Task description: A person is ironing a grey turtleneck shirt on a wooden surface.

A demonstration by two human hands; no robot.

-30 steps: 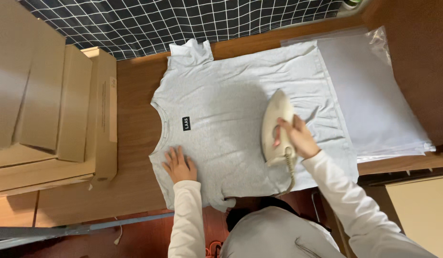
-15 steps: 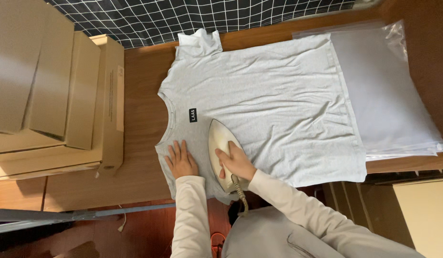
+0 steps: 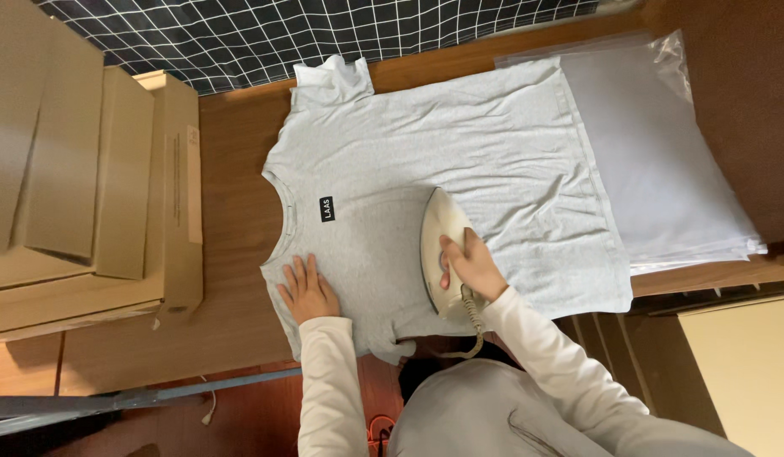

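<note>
A light grey T-shirt [image 3: 459, 152] lies spread flat on a brown wooden table [image 3: 231, 254], its neck to the left with a small black label. My right hand [image 3: 470, 267] grips the handle of a cream clothes iron [image 3: 438, 237] resting on the shirt's lower middle, its tip pointing away from me. My left hand [image 3: 305, 289] lies flat, fingers spread, on the shirt near the near sleeve, holding the cloth down. The iron's cord [image 3: 475, 326] trails toward my body.
Several flat cardboard boxes [image 3: 87, 195] are stacked at the left. A pile of clear plastic bags [image 3: 662, 161] lies under the shirt's hem at the right. A black-and-white checked cloth [image 3: 282, 34] runs along the far edge. A pale cabinet [image 3: 739, 372] stands lower right.
The iron slid from the shirt's right part to near the collar side, then back rightward to the middle. My left hand stayed pressed on the shirt.
</note>
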